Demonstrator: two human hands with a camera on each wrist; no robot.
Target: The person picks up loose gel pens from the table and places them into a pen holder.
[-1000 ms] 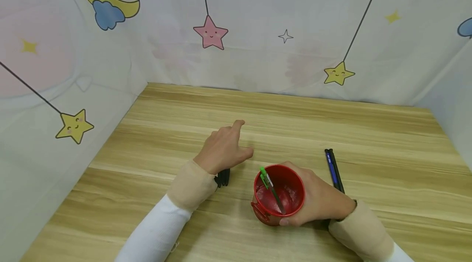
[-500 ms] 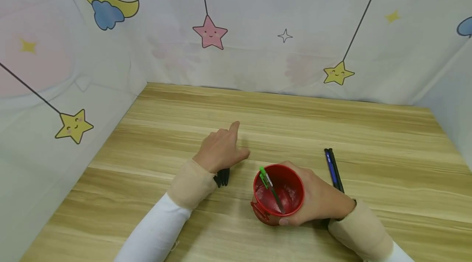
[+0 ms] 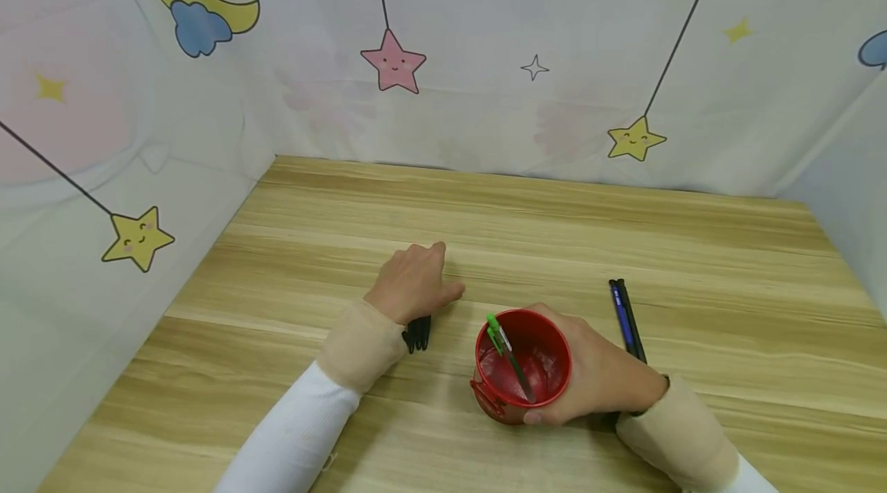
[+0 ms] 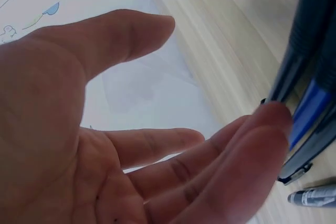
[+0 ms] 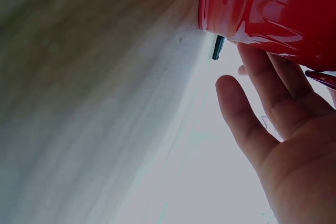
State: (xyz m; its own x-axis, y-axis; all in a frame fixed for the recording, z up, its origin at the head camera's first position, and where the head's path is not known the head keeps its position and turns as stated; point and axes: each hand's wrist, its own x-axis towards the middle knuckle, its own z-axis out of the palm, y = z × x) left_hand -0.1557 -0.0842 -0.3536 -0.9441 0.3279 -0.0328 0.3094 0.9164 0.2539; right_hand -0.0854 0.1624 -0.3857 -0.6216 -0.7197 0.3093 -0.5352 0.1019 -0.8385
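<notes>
Head view: the red cup is gripped round its side by the right hand; a green-topped pen leans inside. Dark pens lie left of the cup, partly hidden by the left hand, whose thumb stands apart from loosely bent fingers, with nothing held; contact with the pens cannot be told. A single pen is best pinched squarely, with the cup braced.

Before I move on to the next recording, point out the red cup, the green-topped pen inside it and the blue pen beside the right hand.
Red cup (image 3: 542,337): head view, inner wall.
Green-topped pen (image 3: 515,363): head view, middle of the barrel.
Blue pen (image 3: 622,316): head view, blue barrel.
</notes>
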